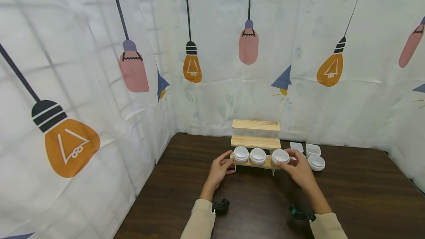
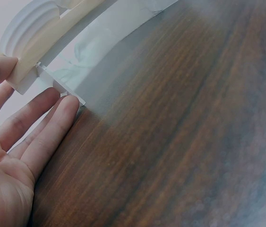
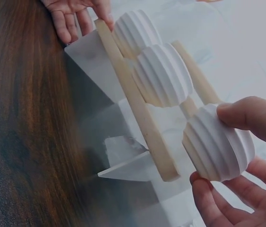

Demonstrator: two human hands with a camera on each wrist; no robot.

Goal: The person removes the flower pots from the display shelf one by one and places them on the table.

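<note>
A three-tier display stand has light wooden planks, its lowest one (image 1: pixel 267 163) in front, on clear supports (image 3: pixel 90 56). Two round white ribbed bowls (image 1: pixel 241 154) sit on that lowest plank, toward its left and middle. My left hand (image 1: pixel 219 169) holds the plank's left end, thumb on the wood (image 2: pixel 25 71) and other fingers beneath, by the clear support. At the right end my right hand (image 1: pixel 299 169) grips a third white ribbed bowl (image 3: pixel 220 142) between thumb and fingers. In the right wrist view this bowl appears just off the plank's end.
Right of the stand, several more white dishes are grouped on the dark wooden table (image 1: pixel 259 209): square ones (image 1: pixel 313 149) and a round stack (image 1: pixel 316 162). The stand's upper planks (image 1: pixel 255 125) rise behind the bowls. A printed white curtain (image 1: pixel 212 99) hangs around the table.
</note>
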